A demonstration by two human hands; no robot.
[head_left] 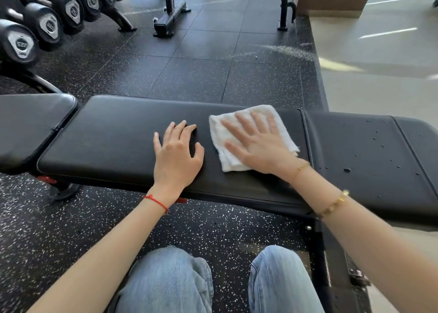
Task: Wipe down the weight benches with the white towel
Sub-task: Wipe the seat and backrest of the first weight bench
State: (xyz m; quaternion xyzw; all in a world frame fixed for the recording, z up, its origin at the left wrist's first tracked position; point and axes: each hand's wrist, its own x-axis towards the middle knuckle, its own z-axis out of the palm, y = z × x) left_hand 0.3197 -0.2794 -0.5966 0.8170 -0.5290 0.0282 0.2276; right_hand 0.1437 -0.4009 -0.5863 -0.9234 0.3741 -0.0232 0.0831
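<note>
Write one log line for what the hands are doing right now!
step: wiping bench | right hand: flat on towel | left hand: resting on pad, holds nothing | droplets: on right pad, not yet wiped

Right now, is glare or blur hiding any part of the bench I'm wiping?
Head view: the long bench pad is evenly lit and sharp, with no glare on it; the right hand pressing the white towel looks slightly motion-blurred; droplets on the right-hand pad show clearly; bright window glare washes the pale floor at upper right; wide-angle distortion bends the edges.
</note>
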